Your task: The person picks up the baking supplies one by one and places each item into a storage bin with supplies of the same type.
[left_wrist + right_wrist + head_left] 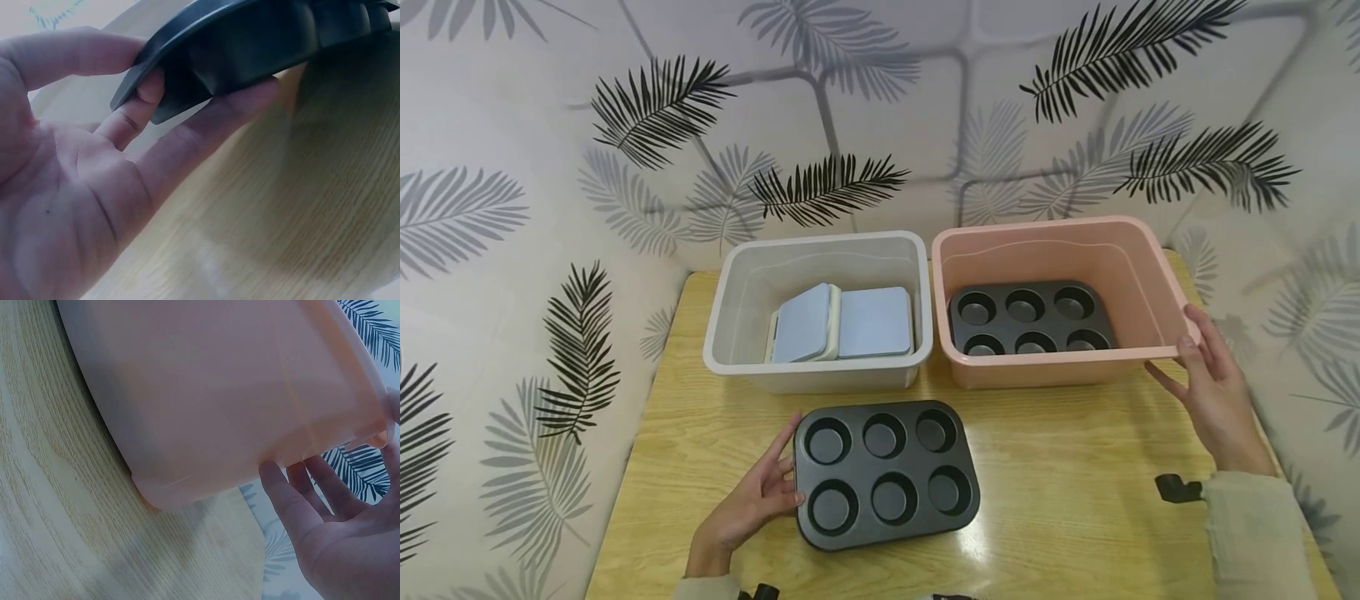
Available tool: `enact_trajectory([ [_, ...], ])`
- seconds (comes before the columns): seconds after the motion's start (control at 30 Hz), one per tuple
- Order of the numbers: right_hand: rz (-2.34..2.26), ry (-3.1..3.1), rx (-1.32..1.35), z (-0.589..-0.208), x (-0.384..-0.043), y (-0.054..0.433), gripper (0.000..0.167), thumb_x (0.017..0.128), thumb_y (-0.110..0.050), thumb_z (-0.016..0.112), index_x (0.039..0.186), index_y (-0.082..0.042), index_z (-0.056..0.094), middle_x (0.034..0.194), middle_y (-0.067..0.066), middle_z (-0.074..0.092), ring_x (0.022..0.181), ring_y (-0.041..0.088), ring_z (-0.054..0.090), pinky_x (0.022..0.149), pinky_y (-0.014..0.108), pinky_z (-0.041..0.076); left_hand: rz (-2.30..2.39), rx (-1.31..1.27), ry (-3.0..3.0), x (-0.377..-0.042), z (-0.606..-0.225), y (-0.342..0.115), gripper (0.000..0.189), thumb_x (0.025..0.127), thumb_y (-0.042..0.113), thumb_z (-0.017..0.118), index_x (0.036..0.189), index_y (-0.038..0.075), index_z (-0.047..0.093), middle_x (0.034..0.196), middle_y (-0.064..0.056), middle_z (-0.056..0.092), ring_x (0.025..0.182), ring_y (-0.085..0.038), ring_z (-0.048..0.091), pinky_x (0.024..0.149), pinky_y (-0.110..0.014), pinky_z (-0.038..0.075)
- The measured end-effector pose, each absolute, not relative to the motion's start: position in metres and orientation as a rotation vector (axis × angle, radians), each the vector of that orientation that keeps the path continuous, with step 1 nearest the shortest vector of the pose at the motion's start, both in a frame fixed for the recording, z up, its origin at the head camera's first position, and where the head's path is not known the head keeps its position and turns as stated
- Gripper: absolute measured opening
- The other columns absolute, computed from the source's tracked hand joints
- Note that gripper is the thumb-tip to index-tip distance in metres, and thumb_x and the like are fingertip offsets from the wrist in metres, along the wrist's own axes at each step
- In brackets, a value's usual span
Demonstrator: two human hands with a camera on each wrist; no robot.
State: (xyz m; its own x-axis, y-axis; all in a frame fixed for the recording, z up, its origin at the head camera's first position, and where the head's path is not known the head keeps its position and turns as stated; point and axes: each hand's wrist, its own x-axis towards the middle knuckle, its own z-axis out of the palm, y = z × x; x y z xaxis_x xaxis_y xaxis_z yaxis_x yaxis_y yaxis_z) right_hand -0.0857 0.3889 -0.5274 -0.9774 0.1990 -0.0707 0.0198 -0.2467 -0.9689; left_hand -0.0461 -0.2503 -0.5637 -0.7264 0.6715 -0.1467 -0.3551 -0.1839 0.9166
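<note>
A dark six-cup muffin pan (863,475) is at the front middle of the table. My left hand (752,504) grips its left end, and in the left wrist view the thumb lies at the rim (187,28) with fingers under the pan. At the right, my right hand (1217,396) holds the front right corner of a pink bin (1045,371). The right wrist view shows fingertips (272,472) against the bin's outer wall (206,412). Inside the pink bin lies a second dark muffin pan (1026,321), its lower edge hidden by the bin's front wall.
Left of the pink bin, close beside it, stands a white bin (842,382) holding several pale blue and cream flat-sided pieces (874,323). Both bins are at the back of the wooden table (1060,467). Behind and around runs leaf-patterned fabric (880,108).
</note>
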Motion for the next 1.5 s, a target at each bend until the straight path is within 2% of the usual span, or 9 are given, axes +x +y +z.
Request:
enact_trajectory([
  [0.17,2.39,-1.844,-0.247,-0.527,-0.085,0.389,0.059,0.117,-0.022,0.051,0.173,-0.031,0.034,0.183,0.003,0.015,0.132,0.002,0.055,0.091,0.017,0.062,1.92,0.316,1.494,-0.045,-0.565,-0.255,0.085,0.107,-0.009,0.053,0.176,0.006,0.004,0.158,0.003,0.059,0.125,-0.02,0.074,0.098,-0.038,0.065],
  [0.33,2.395,-1.836,-0.226,-0.527,-0.085,0.388,0.06,0.117,-0.021,0.051,0.173,-0.03,0.034,0.182,0.002,0.017,0.13,0.0,0.057,0.091,0.018,0.063,1.91,0.309,1.613,-0.047,-0.564,-0.257,0.062,0.106,-0.007,0.058,0.162,-0.014,0.031,0.134,-0.006,0.068,0.12,-0.018,0.076,0.098,-0.034,0.065],
  [0.57,2.411,-1.812,-0.21,-0.527,-0.085,0.387,0.059,0.116,-0.021,0.051,0.173,-0.029,0.035,0.18,0.001,0.021,0.129,0.0,0.059,0.091,0.019,0.063,1.94,0.265,1.61,-0.047,-0.565,-0.256,0.028,0.108,-0.007,0.055,0.136,-0.001,0.055,0.131,-0.004,0.067,0.11,-0.015,0.078,0.091,-0.033,0.067],
  [0.73,2.414,-1.807,-0.21,-0.528,-0.086,0.388,0.059,0.116,-0.021,0.051,0.172,-0.029,0.035,0.176,-0.001,0.026,0.129,0.0,0.06,0.091,0.019,0.063,1.946,0.259,1.543,-0.045,-0.566,-0.256,0.048,0.109,-0.007,0.052,0.154,0.007,0.044,0.141,-0.003,0.069,0.116,-0.023,0.078,0.09,-0.04,0.068],
  [0.83,2.405,-1.811,-0.221,-0.528,-0.086,0.389,0.059,0.116,-0.021,0.051,0.172,-0.029,0.036,0.173,-0.001,0.029,0.129,0.001,0.059,0.09,0.019,0.063,1.946,0.305,1.545,-0.045,-0.567,-0.256,0.081,0.108,-0.01,0.052,0.176,0.017,0.018,0.155,-0.012,0.061,0.123,-0.031,0.075,0.09,-0.043,0.068],
  [0.93,2.394,-1.821,-0.232,-0.528,-0.086,0.389,0.059,0.117,-0.021,0.051,0.172,-0.03,0.035,0.174,-0.001,0.028,0.129,0.001,0.058,0.09,0.019,0.063,1.934,0.339,1.554,-0.045,-0.568,-0.257,0.098,0.106,-0.012,0.054,0.178,0.025,-0.002,0.164,-0.028,0.049,0.124,-0.036,0.074,0.089,-0.044,0.068],
  [1.0,2.394,-1.822,-0.235,-0.528,-0.086,0.389,0.059,0.116,-0.022,0.051,0.172,-0.03,0.035,0.174,-0.001,0.028,0.13,0.001,0.058,0.09,0.019,0.063,1.924,0.35,1.56,-0.044,-0.568,-0.257,0.1,0.106,-0.013,0.055,0.178,0.026,-0.002,0.167,-0.034,0.042,0.12,-0.036,0.076,0.086,-0.042,0.068],
  [1.17,2.394,-1.823,-0.238,-0.527,-0.085,0.387,0.059,0.116,-0.022,0.052,0.172,-0.03,0.036,0.172,-0.001,0.03,0.129,0.001,0.058,0.09,0.019,0.063,1.958,0.377,1.517,-0.042,-0.567,-0.257,0.099,0.105,-0.014,0.055,0.178,0.023,0.0,0.165,-0.019,0.053,0.112,-0.029,0.08,0.084,-0.036,0.068],
  [1.5,2.381,-1.824,-0.234,-0.527,-0.085,0.386,0.058,0.116,-0.021,0.052,0.172,-0.03,0.036,0.168,-0.003,0.034,0.128,0.001,0.059,0.089,0.019,0.063,2.057,0.397,1.37,-0.038,-0.574,-0.258,0.097,0.104,-0.022,0.046,0.178,0.021,0.0,0.16,-0.009,0.057,0.121,-0.026,0.076,0.091,-0.043,0.067],
])
